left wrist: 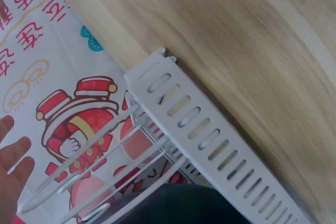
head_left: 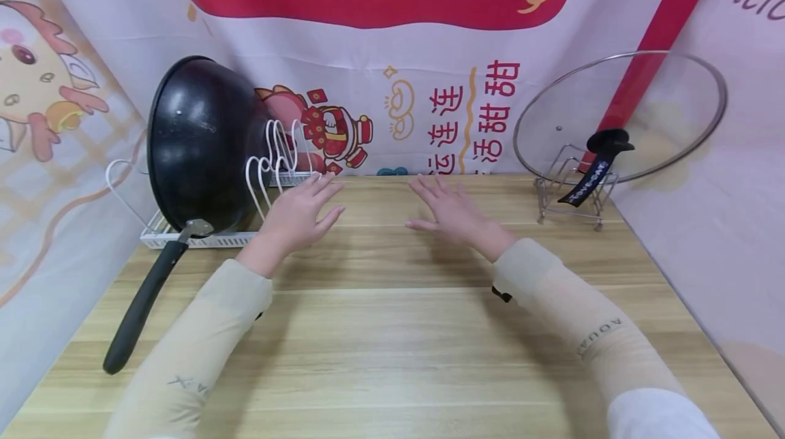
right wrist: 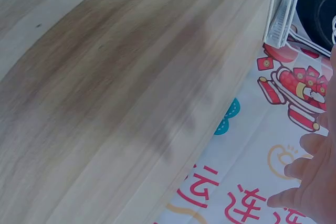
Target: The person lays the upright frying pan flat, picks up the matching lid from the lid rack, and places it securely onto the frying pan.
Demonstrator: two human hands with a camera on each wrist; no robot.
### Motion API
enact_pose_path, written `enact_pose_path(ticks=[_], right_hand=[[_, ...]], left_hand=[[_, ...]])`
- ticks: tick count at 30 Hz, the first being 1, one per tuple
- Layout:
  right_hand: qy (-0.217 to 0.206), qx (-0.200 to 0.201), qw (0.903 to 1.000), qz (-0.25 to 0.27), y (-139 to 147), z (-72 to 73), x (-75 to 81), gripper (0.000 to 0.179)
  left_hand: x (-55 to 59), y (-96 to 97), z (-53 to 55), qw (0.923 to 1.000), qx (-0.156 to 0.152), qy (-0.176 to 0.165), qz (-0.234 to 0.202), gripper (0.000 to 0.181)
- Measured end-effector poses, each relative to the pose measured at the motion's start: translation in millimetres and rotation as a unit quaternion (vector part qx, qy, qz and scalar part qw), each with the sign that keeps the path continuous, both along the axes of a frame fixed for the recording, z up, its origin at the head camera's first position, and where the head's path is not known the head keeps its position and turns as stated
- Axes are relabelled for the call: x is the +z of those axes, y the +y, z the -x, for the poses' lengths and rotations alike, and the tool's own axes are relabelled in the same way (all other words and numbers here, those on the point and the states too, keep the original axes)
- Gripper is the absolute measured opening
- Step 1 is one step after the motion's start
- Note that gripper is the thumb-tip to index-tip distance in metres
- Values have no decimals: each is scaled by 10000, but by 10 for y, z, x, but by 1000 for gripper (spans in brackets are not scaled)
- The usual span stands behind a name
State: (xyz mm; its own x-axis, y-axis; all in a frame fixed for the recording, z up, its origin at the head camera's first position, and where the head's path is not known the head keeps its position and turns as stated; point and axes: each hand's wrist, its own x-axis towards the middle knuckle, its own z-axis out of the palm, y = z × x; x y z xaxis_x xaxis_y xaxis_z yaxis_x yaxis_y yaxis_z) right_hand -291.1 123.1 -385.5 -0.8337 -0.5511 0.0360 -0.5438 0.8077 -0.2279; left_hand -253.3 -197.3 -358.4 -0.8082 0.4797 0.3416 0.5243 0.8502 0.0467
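Note:
Both hands hover above the wooden table with fingers extended, holding nothing. My left hand is nearest the white dish rack, just right of its wire loops. A black wok stands tilted on its side in that rack, its dark handle pointing toward the front left. Across a gap, my right hand spreads its fingers over the table. Further right, a glass lid with a black knob leans in a small wire stand. In the left wrist view, the slotted side of the rack lies close by.
The wooden table runs back to a printed cloth with red lettering and cartoon figures. More cloth hangs along the left and right sides. The wok's handle sticks out over the table at the left.

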Motion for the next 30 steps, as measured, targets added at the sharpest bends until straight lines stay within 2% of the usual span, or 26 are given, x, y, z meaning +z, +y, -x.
enact_pose_path(ticks=[10, 13, 19, 30], right_hand=[[-21, 26, 10000, 15, -135, -3, 35, 87], [4, 78, 10000, 5, -177, -7, 39, 85], [39, 151, 9999, -4, -219, -10, 40, 85], [38, 239, 9997, 10, -297, -22, 43, 84]], left_hand=[[24, -103, -52, 9998, -19, 149, -92, 53], [7, -153, -76, 9992, -73, 341, -198, 52], [-21, -193, -130, 9949, -445, 829, -355, 48], [1, -270, -208, 9887, -671, 1241, -505, 47]])
